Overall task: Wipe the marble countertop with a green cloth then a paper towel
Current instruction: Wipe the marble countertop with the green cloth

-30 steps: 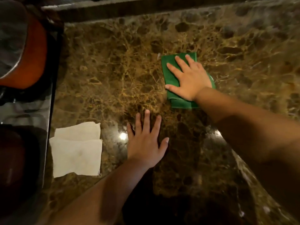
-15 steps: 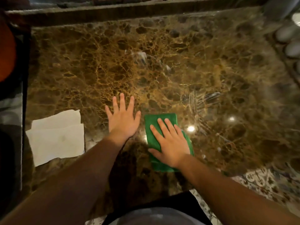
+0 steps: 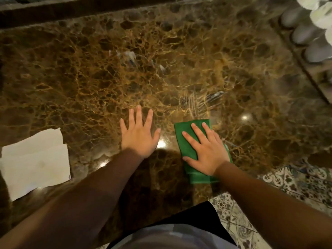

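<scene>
Green cloth [image 3: 186,141] lies under the flat right hand [image 3: 206,151]; left hand [image 3: 138,135] fingers splayed on marble countertop [image 3: 89,78].

The brown marble tabletop [image 3: 179,60] with golden veins fills most of the view. It is glossy, and small bright spots of lamp light [image 3: 244,117] reflect on it. Along its far edge runs a dark raised stone ledge [image 3: 89,8]. Below its near right edge there is a tiled floor with blue and white flower patterns [image 3: 296,184]. At its far right corner stand several pale rounded objects [image 3: 305,33], too blurred to tell.
</scene>
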